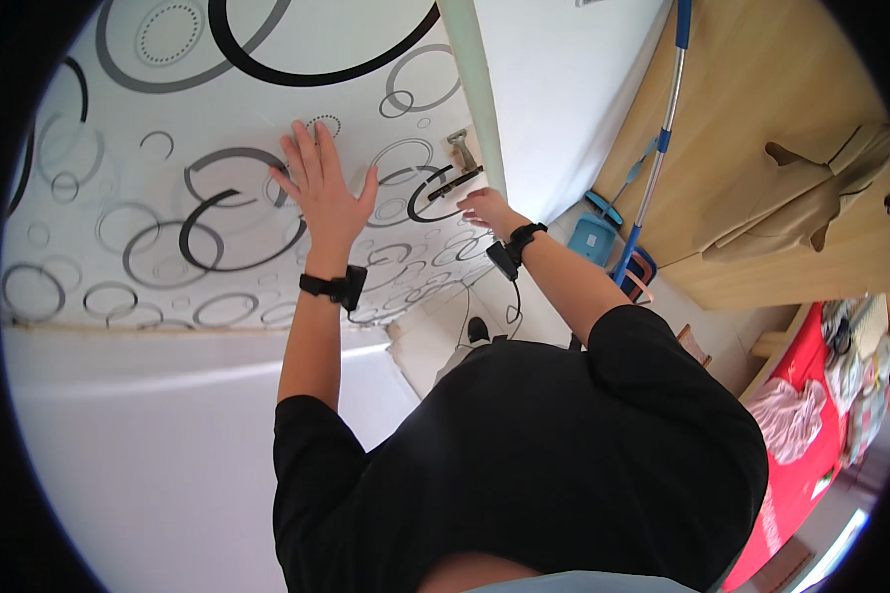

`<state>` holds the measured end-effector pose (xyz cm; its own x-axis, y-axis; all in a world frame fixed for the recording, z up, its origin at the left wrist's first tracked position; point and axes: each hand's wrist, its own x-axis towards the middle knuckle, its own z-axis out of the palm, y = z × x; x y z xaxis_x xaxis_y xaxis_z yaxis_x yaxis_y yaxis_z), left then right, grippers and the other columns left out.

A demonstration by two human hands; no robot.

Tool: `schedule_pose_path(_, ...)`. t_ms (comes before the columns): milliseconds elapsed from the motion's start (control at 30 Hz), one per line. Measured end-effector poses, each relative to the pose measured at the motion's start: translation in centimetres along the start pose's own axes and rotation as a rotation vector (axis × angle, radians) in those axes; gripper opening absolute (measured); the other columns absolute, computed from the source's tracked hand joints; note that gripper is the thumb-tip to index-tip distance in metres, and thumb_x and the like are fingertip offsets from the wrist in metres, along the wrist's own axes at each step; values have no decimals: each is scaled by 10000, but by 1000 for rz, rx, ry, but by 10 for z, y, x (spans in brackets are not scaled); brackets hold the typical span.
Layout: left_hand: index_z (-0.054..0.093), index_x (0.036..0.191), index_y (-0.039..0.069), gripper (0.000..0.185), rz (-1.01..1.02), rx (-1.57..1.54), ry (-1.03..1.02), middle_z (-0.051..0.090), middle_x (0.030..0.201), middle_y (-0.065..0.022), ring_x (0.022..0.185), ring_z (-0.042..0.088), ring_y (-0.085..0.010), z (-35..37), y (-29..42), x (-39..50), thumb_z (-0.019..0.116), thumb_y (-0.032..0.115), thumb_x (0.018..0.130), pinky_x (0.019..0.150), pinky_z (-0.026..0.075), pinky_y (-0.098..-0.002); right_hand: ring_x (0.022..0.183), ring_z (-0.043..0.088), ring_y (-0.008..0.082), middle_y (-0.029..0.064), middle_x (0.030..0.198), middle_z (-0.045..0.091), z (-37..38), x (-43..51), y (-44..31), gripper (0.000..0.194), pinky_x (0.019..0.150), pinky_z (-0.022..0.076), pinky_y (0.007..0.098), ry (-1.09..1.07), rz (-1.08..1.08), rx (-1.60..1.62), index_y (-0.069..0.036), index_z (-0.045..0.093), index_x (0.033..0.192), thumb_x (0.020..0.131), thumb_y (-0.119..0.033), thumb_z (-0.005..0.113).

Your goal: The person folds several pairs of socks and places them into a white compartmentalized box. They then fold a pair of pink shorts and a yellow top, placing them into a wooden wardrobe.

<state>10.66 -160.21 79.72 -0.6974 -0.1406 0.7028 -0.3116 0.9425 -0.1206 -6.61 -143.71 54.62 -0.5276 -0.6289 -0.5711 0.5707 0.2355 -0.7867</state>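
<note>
My left hand (331,189) has its fingers spread and its palm turned to a white door-like panel (252,122) printed with black and grey rings. It appears to lie flat on that surface and holds nothing. My right hand (488,209) is beside the panel's edge, fingers loosely bent and apart, with nothing visible in them. Just above its fingertips is a metal door handle (461,150) on a plate, with a dark narrow bar (455,184) at its lower end. Whether the fingertips touch the panel is unclear. Both wrists wear black strapped devices.
A blue-and-silver pole (656,148) leans by a wooden cabinet (756,67), where a brown garment (801,193) hangs. A teal dustpan (592,239) and a broom (603,207) stand below. Cables (518,304) trail near my shoe (478,330). Right is a red-covered bed (790,489); left, a white surface (156,459).
</note>
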Motion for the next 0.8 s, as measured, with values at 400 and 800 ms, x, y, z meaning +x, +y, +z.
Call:
schedule_pose_path(400,370,1669,46,946,117,8,-30,250,1770,-194,1635,161,-460,45,-64,-9,746,409,881,1181,51,-788,1061,697,240,97,1234,676,68,66,-8,306,924,590,381,54,41,368,-45,597,1276,1006,-132,711)
schedule_pose_path(800,461,1644,128,866,104,4,0,294,1758,-175,1627,189,-453,51,-63,-7,719,422,871,1175,12,-783,945,755,265,132,1026,721,59,68,-10,298,900,653,376,104,-158,464,-9,556,1134,923,47,758)
